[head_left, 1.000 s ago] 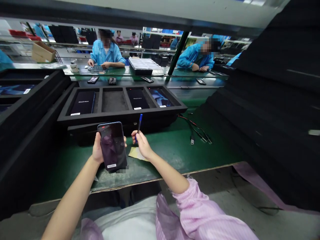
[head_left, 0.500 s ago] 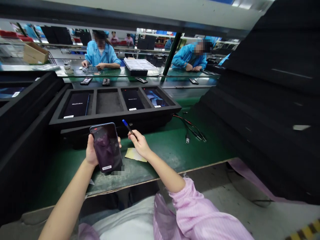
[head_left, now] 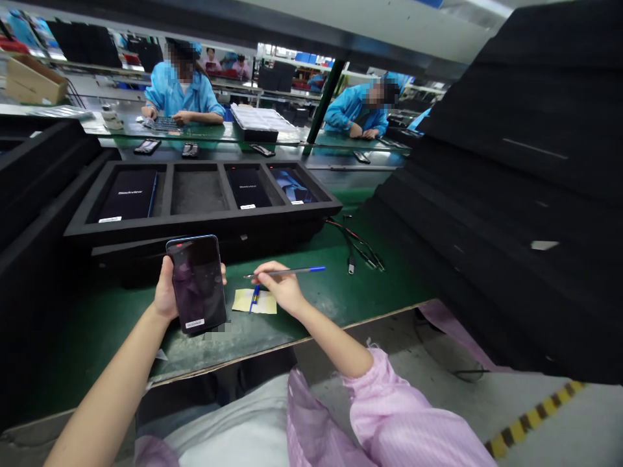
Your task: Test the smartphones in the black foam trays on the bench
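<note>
My left hand (head_left: pixel 168 295) grips a dark smartphone (head_left: pixel 197 282) upright above the green bench, its screen facing me and a white label near its lower edge. My right hand (head_left: pixel 281 288) pinches a thin pen (head_left: pixel 287 272) with a blue end, held almost level and pointing right. Just below that hand lies a small yellow note (head_left: pixel 243 301) with a blue pen cap (head_left: pixel 254 298) resting on it.
A black foam tray (head_left: pixel 204 224) ahead holds three phones, with its second slot bare. Cables (head_left: pixel 357 250) lie to its right. Stacked black foam trays (head_left: pixel 511 194) rise at right and more at left. Two people in blue coats work at the far bench (head_left: pixel 219 134).
The pen swung from upright to nearly level with its blue end pointing right. A blue cap now shows on the yellow note. The view shifted right and the phone moved slightly left.
</note>
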`<state>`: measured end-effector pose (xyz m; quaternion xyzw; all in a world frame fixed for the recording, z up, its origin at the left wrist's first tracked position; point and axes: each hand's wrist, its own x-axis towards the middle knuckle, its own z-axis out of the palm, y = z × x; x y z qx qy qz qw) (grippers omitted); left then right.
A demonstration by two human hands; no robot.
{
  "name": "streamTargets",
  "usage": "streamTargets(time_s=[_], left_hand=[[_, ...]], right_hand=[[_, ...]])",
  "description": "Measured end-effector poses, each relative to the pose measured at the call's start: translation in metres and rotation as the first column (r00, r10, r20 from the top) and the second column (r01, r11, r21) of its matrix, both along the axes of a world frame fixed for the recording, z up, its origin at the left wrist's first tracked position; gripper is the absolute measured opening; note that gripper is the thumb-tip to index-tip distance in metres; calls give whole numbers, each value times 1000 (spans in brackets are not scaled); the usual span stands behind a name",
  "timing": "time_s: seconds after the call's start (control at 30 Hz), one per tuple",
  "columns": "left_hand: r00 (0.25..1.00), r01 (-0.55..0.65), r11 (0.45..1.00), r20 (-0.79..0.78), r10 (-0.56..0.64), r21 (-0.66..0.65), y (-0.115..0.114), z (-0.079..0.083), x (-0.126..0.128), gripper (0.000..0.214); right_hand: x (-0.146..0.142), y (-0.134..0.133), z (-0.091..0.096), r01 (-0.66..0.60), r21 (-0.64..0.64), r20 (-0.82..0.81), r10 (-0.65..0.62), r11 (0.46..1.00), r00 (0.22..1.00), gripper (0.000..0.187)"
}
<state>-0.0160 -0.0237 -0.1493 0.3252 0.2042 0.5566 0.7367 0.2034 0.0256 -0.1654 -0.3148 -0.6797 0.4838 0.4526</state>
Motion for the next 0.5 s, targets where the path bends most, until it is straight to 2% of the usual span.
streamTargets(time_s=[0.07, 0.17, 0.23, 0.27, 0.37, 0.5], left_hand=[[1000, 13, 1000, 5, -13, 1, 1, -1, 0, 73], [1000, 13, 1000, -2, -13, 16, -1, 1, 1, 73], [1000, 7, 999, -24, -6, 36, -4, 5, 2, 75], [999, -1, 999, -34, 3, 51, -6, 9, 3, 75], [997, -63, 993, -47, 68, 104, -10, 26, 4, 76], [979, -174, 979, -93, 184, 106, -5, 59, 3, 76]], right_hand=[[5, -6, -4, -131, 110, 169, 111, 985, 979, 24], [19, -8, -5, -320, 317, 432, 164, 893, 887, 17], [30, -7, -5, -418, 342, 529, 195, 842, 826, 10], [35, -7, -5, -441, 332, 559, 203, 833, 804, 9], [42, -6, -8, -417, 336, 622, 133, 845, 771, 14], [40, -6, -13, -341, 407, 660, -15, 847, 751, 15]])
